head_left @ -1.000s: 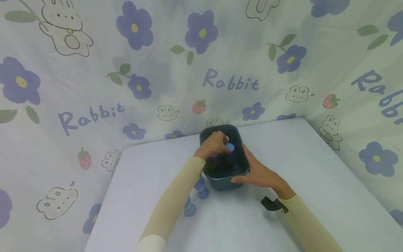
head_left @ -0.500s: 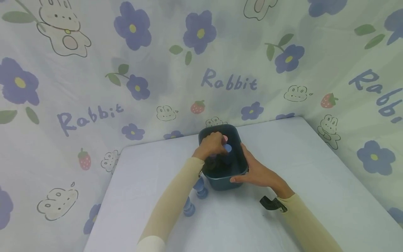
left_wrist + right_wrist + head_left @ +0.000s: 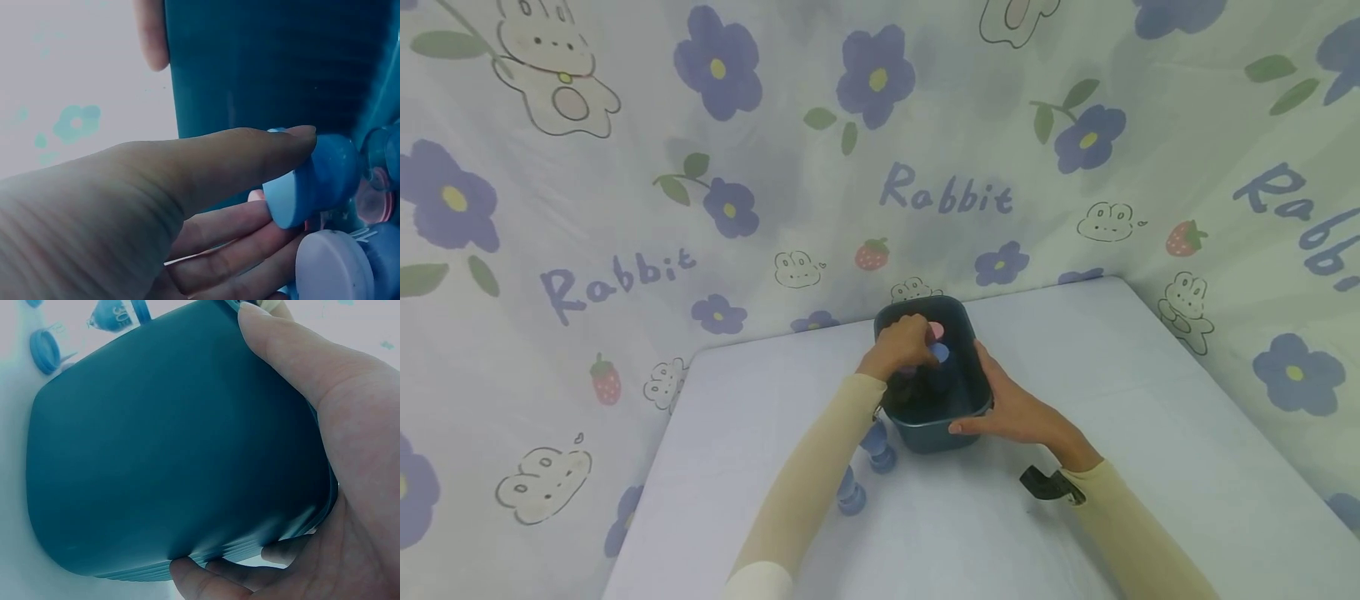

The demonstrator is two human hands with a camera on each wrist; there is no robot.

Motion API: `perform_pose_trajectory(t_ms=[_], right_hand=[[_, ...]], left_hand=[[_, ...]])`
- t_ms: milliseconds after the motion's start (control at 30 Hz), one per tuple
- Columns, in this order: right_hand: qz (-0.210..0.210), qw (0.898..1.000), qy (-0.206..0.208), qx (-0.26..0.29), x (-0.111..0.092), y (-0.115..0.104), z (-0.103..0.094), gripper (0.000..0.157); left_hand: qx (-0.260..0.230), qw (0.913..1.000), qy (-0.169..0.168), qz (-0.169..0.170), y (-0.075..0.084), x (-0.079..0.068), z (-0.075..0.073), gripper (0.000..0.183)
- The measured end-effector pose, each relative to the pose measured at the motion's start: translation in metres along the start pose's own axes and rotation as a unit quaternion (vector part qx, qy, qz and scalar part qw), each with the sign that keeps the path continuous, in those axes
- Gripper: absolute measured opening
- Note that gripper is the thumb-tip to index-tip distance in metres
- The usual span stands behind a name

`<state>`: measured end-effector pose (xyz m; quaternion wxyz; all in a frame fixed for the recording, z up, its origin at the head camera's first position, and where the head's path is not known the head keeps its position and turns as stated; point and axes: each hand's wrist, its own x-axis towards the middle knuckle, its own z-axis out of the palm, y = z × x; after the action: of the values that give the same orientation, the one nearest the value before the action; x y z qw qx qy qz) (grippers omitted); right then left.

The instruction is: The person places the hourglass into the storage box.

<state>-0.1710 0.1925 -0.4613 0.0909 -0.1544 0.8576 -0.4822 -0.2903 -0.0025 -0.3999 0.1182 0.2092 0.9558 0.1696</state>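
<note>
My left hand (image 3: 904, 343) reaches down into a dark teal bin (image 3: 936, 435). In the left wrist view its thumb and fingers pinch the blue end of a sand timer (image 3: 290, 194). Close by, a timer with a pale lilac cap (image 3: 331, 269) overlaps the fingers, and a pink-capped timer (image 3: 936, 332) shows beyond the hand. My right hand (image 3: 1022, 412) grips the bin at its near right corner, thumb along the front and fingers spread on the right side (image 3: 206, 581). The bin stands upright with its mouth facing up.
Two blue sand timers stand on the white table (image 3: 1112, 375) left of the bin: one (image 3: 880, 450) close to its wall, the other (image 3: 851, 493) nearer, partly behind the left sleeve. A patterned curtain (image 3: 820, 167) hangs right behind the table.
My left hand and the blue timer it pinches have shifted slightly left within the bin, and more of the pink cap shows. The right hand keeps its grip on the bin.
</note>
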Motion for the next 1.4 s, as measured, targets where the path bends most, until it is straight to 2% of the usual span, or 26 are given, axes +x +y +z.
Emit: perform_pose_trajectory(t_ms=[300,433,567,700,867,1000,1233,1400], right_hand=[[-0.009,1.000,0.001,0.004,-0.001,0.002,0.000,0.137],[-0.010,1.000,0.000,0.006,-0.002,0.002,0.000,0.137],[-0.011,1.000,-0.002,0.006,-0.002,0.002,0.000,0.137],[-0.012,1.000,-0.003,0.013,-0.003,0.001,-0.001,0.137],[-0.013,1.000,0.000,0.018,-0.003,0.004,-0.001,0.136],[-0.006,1.000,0.000,0.015,-0.003,0.007,0.002,0.136],[0.000,1.000,0.006,0.012,-0.003,0.007,0.003,0.137],[0.001,1.000,0.008,0.008,-0.001,0.007,0.004,0.137]], left_hand=[[-0.029,0.9996,-0.006,-0.005,0.001,-0.007,-0.004,0.040],[-0.051,0.9986,0.008,0.013,0.001,-0.011,-0.014,0.044],[-0.081,0.9956,0.019,0.042,0.001,-0.020,-0.032,0.043],[-0.108,0.9924,0.023,0.055,0.002,-0.038,-0.051,0.046],[-0.122,0.9914,0.032,0.035,-0.004,-0.063,-0.064,0.055],[-0.137,0.9892,0.043,0.030,-0.017,-0.083,-0.068,0.052],[-0.146,0.9842,0.085,0.052,-0.044,-0.113,-0.069,0.049],[-0.152,0.9813,0.111,0.042,-0.062,-0.133,-0.067,0.045]])
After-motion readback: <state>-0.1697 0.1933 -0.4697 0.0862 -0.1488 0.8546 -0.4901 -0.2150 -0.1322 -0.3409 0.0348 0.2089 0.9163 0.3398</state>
